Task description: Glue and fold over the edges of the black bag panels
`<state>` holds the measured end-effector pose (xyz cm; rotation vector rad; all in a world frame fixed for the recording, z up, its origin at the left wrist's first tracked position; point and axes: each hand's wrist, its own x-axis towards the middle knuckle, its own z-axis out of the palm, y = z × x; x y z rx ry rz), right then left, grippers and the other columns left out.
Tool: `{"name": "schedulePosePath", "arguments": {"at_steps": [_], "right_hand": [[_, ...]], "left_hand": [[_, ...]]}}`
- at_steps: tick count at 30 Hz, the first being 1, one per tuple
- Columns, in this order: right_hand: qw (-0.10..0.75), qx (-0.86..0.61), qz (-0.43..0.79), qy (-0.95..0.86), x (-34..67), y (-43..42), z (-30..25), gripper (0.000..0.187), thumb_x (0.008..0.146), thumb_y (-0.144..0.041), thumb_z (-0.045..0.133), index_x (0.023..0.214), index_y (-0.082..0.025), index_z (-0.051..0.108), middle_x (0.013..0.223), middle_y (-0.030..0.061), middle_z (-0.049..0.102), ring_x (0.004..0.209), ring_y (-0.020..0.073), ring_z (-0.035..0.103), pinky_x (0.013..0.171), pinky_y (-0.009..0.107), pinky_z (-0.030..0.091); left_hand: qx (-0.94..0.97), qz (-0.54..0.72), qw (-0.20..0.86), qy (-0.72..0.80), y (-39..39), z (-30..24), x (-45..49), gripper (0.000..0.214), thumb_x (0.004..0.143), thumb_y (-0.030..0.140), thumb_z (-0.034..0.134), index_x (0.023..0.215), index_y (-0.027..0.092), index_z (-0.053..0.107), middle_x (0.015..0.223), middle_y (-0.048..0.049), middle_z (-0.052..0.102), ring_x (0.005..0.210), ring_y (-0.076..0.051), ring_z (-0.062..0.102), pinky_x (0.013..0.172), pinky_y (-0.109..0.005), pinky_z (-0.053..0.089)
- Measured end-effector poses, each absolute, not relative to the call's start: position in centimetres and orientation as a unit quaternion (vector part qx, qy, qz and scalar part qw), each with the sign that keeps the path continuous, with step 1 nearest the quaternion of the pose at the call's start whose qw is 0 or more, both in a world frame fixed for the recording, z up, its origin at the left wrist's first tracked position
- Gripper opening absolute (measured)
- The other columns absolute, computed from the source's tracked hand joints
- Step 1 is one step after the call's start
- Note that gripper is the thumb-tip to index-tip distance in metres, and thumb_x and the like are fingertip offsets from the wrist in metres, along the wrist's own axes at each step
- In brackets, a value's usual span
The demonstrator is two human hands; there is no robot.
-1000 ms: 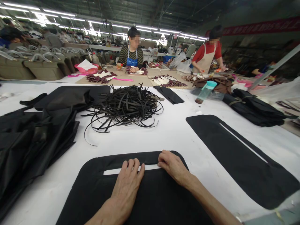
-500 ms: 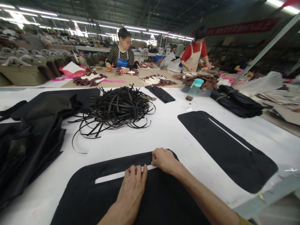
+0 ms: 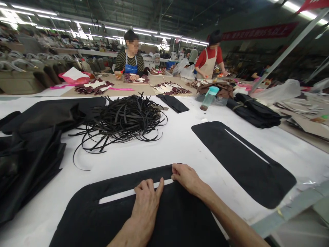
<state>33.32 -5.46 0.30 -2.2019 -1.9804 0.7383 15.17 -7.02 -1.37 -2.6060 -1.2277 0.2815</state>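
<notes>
A black leather-like panel (image 3: 108, 219) with rounded corners and a long narrow slot (image 3: 117, 197) lies in front of me; white table shows through the slot. My left hand (image 3: 147, 202) rests on the panel, its fingertips at the slot's lower edge and its thumb stretched apart from the fingers. At the slot's right end, my right hand (image 3: 187, 176) has its fingers curled in a pinch on the panel's edge. Its fingertips partly hide that end. A second slotted black panel (image 3: 239, 161) lies flat to the right, apart from both hands.
A heap of thin black strips (image 3: 128, 118) lies beyond the panel. Black leather-like pieces (image 3: 28, 164) are piled at left. A folded black piece (image 3: 173, 103), a teal-lidded bottle (image 3: 208, 98) and a black bundle (image 3: 253, 111) lie farther back. Two co-workers stand at the opposite table.
My left thumb has spread away from the fingers along the slot. The right hand stays pinched near the slot's right end. The whole view has shifted slightly.
</notes>
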Motion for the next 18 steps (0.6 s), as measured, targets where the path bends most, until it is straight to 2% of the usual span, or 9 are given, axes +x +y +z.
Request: {"name": "schedulePosePath", "arguments": {"at_steps": [5,8,15,18], "right_hand": [[0.048,-0.748,0.240,-0.617,33.5,-5.2,0.2,0.003,0.072,-0.017,0.058,0.070,-0.020,0.057,0.068,-0.0009,0.058,0.070,0.0143,0.050,0.060,0.024,0.027],[0.065,-0.760,0.234,-0.603,33.3,-5.5,0.6,0.009,0.075,-0.013,0.052,0.073,-0.020,0.058,0.072,-0.0002,0.060,0.073,0.0139,0.051,0.062,0.024,0.029],[0.095,-0.763,0.243,-0.591,31.6,-6.5,0.1,0.007,0.075,-0.018,0.054,0.070,-0.020,0.058,0.072,-0.0023,0.059,0.072,0.0122,0.052,0.061,0.022,0.029],[0.094,-0.770,0.251,-0.580,31.7,-6.3,-0.3,0.006,0.073,-0.018,0.055,0.068,-0.020,0.058,0.070,-0.0023,0.059,0.070,0.0123,0.052,0.060,0.022,0.029]], "left_hand": [[-0.878,0.097,0.135,-0.449,-7.1,-1.2,16.1,0.067,0.083,0.004,0.040,0.131,0.050,0.035,0.078,-0.0081,0.057,0.067,-0.026,0.058,0.054,-0.035,0.041],[-0.875,0.106,0.129,-0.455,-7.1,-1.5,16.6,0.069,0.082,0.003,0.041,0.131,0.052,0.033,0.075,-0.0066,0.055,0.065,-0.025,0.058,0.055,-0.036,0.042],[-0.881,0.101,0.114,-0.447,-7.0,-1.8,16.4,0.067,0.083,0.004,0.041,0.132,0.049,0.033,0.078,-0.0077,0.057,0.068,-0.026,0.058,0.055,-0.038,0.043],[-0.897,0.085,0.090,-0.425,-6.8,-1.6,15.1,0.059,0.084,0.006,0.042,0.132,0.041,0.038,0.085,-0.0096,0.059,0.075,-0.027,0.059,0.058,-0.039,0.047]]}}
